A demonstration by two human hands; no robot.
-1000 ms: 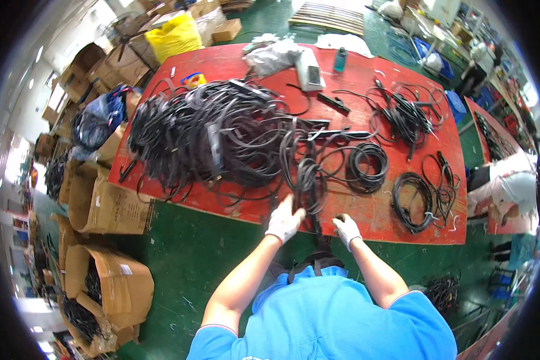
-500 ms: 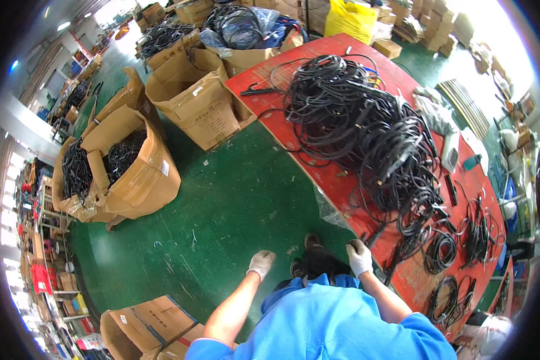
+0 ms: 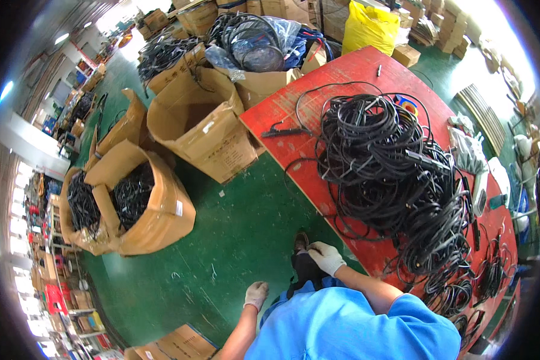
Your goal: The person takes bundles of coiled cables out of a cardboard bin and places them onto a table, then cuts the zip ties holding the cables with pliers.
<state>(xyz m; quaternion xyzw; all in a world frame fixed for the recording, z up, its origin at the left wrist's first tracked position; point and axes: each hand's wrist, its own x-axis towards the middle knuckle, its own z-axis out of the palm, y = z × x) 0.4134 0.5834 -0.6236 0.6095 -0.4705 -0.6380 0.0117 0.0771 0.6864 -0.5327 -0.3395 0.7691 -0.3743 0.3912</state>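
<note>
My left hand (image 3: pixel 257 294), in a white knit glove, hangs at my side above the green floor. Its fingers are loosely bent, and nothing shows in them. Beside the near left edge of the red table (image 3: pixel 282 108), my right hand (image 3: pixel 326 258) wears the same kind of glove. It is in front of my body with fingers loosely extended, holding nothing visible. The closest things to it are the table edge and a large tangled heap of black cables (image 3: pixel 372 162) on the table. Smaller cable coils (image 3: pixel 453 294) lie at the table's near right.
An open cardboard box (image 3: pixel 192 132) stands beyond the table's left corner. Another box (image 3: pixel 162 222) with black cables is at left, and a flattened-looking carton (image 3: pixel 183 345) lies near the bottom. A yellow bag (image 3: pixel 371 27) sits behind the table. A tape roll (image 3: pixel 407 106) lies by the heap.
My view has shifted, so the table and boxes appear lower and farther right. My right hand has swung from the table edge to the front of my body; my left hand is lower.
</note>
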